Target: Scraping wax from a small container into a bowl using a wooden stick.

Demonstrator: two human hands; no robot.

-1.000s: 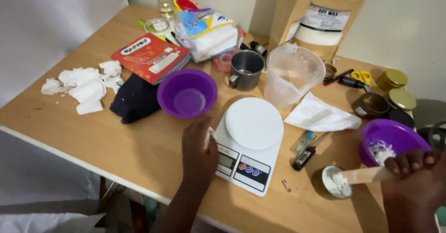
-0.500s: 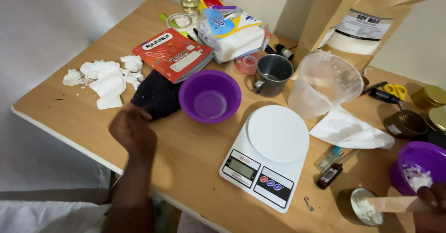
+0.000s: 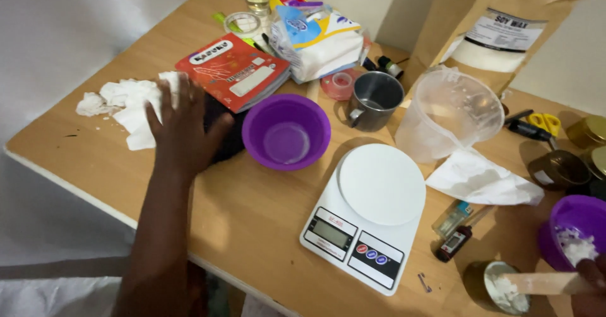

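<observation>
Left hand (image 3: 183,134) spreads wide over the dark cloth (image 3: 222,141) beside crumpled tissues (image 3: 123,102); right hand (image 3: 590,285) grips a wooden stick (image 3: 546,283)

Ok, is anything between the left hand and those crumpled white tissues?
Nothing visible. The left hand is spread over the table, fingertips already at the edge of the tissues. The black cloth lies under the palm side and the red book sits beyond, neither in the path.

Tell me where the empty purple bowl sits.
The empty purple bowl sits left of centre in the head view, between the left hand and the metal mug.
</observation>
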